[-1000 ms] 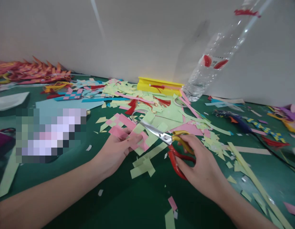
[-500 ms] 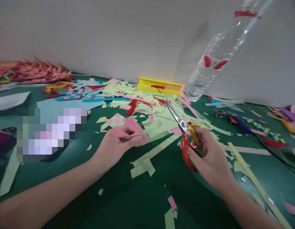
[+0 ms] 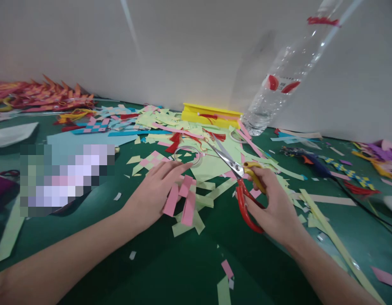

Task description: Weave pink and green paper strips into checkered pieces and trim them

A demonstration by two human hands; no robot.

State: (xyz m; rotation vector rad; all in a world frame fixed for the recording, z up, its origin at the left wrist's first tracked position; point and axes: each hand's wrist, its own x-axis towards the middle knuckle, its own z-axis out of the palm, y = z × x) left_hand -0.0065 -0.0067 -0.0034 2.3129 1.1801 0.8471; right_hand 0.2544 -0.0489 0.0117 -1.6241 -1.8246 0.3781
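While the left hand (image 3: pixel 154 195) lies palm down over a piece made of pink strips (image 3: pixel 189 205) and pale green strips (image 3: pixel 205 201), its index finger reaches toward the roll of tape (image 3: pixel 187 147); the thumb is hidden, so I cannot tell how firmly these fingers pinch the paper. On the other side, the right hand (image 3: pixel 275 203) has its fingers curled through the red and yellow handles of the scissors (image 3: pixel 238 170), whose 2 blades stand slightly apart and well clear of the strips. The work on this piece looks partway: the strips are already cut and gathered near the middle of the tabletop (image 3: pixel 170 267), yet at least 3 pink ends stick out loose, so tidying or fixing them seems to be left. Just behind the left hand lies a pink-and-green checkered weave (image 3: pixel 154 159), which appears further along. Beyond it, red tassels (image 3: pixel 176 140) rest among the scraps, apart from the piece; whether any belongs to it is unclear. Farther back, a yellow folded card (image 3: pixel 211 115) and a clear bottle (image 3: pixel 278 84) stand by the wall.
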